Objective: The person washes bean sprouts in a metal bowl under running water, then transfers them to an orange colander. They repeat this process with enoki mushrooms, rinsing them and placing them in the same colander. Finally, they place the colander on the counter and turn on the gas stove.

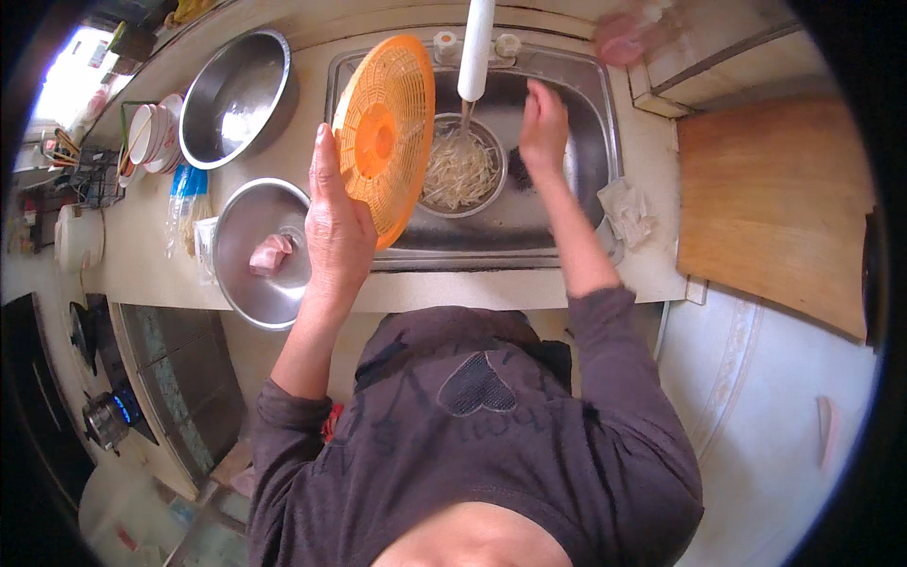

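My left hand (333, 212) grips the rim of an orange plastic strainer basket (386, 142), tilted up on its side over the left part of the sink (496, 261). My right hand (545, 131) is above the right part of the sink with nothing in it, its fingers held fairly straight. Between the hands a round metal bowl (500, 186) stands in the sink, holding pale shredded strips that look like bean sprouts (460, 170). Water runs onto them from the tap with a white sleeve (476, 49). Some dark bits (521, 170) lie in the sink beside the bowl.
Left of the sink are a large metal basin (237, 99), a metal bowl (234, 283) holding a piece of raw meat (271, 255), stacked dishes (152, 135) and a plastic packet (188, 205). To the right lie a crumpled cloth (627, 210) and a wooden board (772, 212).
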Demonstrator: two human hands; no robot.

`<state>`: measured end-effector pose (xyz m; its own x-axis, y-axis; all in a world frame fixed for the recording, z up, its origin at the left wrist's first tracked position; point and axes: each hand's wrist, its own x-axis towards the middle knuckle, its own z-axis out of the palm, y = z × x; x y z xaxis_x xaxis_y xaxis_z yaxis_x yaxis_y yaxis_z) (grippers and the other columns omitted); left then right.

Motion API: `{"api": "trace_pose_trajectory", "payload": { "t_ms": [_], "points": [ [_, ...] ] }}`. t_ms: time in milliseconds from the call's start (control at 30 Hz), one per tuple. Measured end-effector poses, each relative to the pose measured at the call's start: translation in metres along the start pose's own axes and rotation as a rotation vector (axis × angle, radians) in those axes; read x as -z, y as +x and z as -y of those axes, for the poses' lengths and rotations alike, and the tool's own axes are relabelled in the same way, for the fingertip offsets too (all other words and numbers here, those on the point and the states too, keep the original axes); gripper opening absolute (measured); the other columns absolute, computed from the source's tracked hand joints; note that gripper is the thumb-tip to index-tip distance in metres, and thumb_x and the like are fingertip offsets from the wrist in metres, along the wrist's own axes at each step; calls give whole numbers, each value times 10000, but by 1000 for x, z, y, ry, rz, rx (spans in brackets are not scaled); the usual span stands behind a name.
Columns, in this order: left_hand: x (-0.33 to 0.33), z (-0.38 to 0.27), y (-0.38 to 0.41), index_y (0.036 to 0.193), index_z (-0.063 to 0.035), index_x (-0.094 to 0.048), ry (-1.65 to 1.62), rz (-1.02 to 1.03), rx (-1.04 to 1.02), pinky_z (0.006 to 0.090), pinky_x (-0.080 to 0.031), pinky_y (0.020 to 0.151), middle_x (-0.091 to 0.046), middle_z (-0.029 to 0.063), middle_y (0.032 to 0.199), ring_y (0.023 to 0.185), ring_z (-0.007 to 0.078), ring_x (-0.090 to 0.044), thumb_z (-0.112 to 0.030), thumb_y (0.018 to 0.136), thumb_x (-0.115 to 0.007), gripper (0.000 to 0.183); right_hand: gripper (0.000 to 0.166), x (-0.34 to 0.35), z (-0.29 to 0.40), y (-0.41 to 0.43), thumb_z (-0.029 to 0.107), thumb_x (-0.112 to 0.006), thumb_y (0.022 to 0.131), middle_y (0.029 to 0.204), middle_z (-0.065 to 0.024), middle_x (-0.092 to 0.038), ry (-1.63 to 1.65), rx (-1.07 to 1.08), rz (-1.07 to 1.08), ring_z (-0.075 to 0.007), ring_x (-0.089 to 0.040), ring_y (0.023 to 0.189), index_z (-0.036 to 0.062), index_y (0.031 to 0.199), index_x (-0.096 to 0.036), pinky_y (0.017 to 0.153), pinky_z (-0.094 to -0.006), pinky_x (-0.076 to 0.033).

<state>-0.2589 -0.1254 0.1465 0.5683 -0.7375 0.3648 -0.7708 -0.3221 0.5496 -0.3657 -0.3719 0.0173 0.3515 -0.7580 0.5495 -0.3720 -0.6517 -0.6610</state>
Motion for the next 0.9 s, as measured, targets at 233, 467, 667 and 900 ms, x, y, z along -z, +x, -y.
{"api": "trace_pose_trajectory", "payload": {
  "t_ms": [233,467,667,900],
  "points": [
    [-8,-2,8,1356,-1,-135,-20,-3,7,373,-361,952,-296,241,1330,1202,363,-359,135,651,-370,756,326,-41,-38,116,74,-487,778,1100,-121,-531,-452,352,503,-315,-485,1040,116,1098,-534,849,-427,-432],
    [-9,2,10,1358,-4,-127,-39,-18,-7,373,-381,943,-291,240,1336,1207,355,-357,130,667,-365,743,249,-53,-46,125,62,-501,758,1022,-142,-565,-490,305,687,-308,-553,966,68,994,-582,797,-406,-469],
    [-13,4,12,1355,0,-130,-40,-18,7,370,-384,942,-301,245,1326,1199,359,-366,129,665,-367,741,242,-61,-39,132,169,-501,783,947,-175,-588,-684,206,683,-319,-584,901,23,954,-589,753,-404,-480],
    [-18,4,12,1336,1,-193,42,-21,-56,406,-348,961,-286,270,1310,1187,399,-353,152,638,-392,742,262,-52,-38,94,243,-464,828,886,-166,-594,-229,-79,233,-291,-582,813,13,897,-569,697,-407,-451]
  ]
}}
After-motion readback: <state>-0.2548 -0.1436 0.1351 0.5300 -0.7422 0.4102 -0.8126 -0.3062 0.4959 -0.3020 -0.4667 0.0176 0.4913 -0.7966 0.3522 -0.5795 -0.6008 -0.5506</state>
